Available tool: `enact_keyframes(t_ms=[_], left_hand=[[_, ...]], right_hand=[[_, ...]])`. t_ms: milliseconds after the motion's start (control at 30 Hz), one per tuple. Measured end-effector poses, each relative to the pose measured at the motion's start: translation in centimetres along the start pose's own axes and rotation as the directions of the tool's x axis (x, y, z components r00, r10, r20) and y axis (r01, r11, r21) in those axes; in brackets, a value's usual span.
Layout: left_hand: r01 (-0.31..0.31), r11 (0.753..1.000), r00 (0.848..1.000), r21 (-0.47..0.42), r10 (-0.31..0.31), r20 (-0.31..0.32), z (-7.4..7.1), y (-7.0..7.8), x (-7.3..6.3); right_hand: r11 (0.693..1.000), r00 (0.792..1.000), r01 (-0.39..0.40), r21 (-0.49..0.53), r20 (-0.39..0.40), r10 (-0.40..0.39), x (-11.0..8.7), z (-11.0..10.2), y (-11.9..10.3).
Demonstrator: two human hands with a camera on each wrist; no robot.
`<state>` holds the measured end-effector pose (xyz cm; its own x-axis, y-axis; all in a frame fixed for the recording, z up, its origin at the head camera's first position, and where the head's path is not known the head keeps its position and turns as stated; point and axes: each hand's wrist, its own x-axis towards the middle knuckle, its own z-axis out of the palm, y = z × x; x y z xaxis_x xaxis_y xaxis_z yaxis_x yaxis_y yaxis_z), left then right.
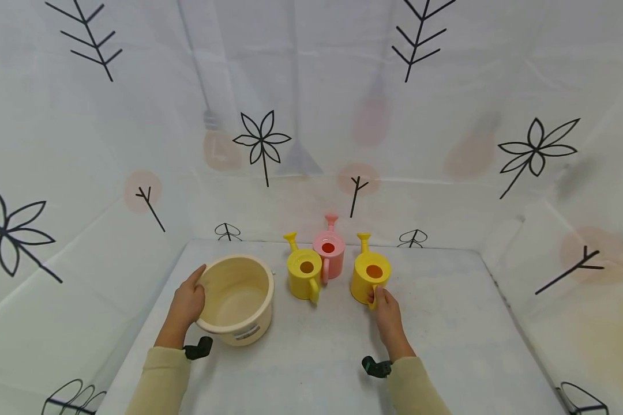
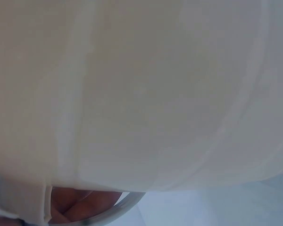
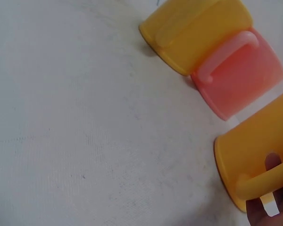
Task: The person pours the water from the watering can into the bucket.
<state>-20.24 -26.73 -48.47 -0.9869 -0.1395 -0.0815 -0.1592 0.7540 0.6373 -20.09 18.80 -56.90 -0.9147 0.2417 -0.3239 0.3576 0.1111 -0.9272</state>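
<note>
One yellow watering can (image 1: 362, 283), farthest right of the bucket (image 1: 260, 317), was held by its handle (image 3: 266, 181) in the right hand (image 1: 386, 314), fingers curled round the grip. Whether its base had left the table (image 1: 311, 363) could not be determined. The left hand (image 1: 187, 302) gripped the bucket's rim on its left side. The second yellow can (image 1: 297, 283) stood just right of the bucket; the pink can (image 1: 335, 265) stood farther right of the bucket and farther from the person. Progress, as judged: early stage. Completed: grips on the bucket and one can. Outstanding: two cans were unheld, and no can showed in the bucket's visible interior.
</note>
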Motion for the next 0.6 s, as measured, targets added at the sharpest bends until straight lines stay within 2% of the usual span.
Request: enact_keyframes(t_ms=[233,600], left_hand=[[-0.001,1.0,1.0,-0.002,0.001,-0.007,-0.03,0.11,-0.07],[-0.005,1.0,1.0,-0.007,0.005,-0.005,-0.1,0.1,-0.16]], right_hand=[[0.998,0.999,0.031,-0.045,-0.032,-0.033,-0.03,0.07,0.17],[0.991,0.996,0.012,-0.135,-0.09,-0.024,-0.4,-0.3,0.38]])
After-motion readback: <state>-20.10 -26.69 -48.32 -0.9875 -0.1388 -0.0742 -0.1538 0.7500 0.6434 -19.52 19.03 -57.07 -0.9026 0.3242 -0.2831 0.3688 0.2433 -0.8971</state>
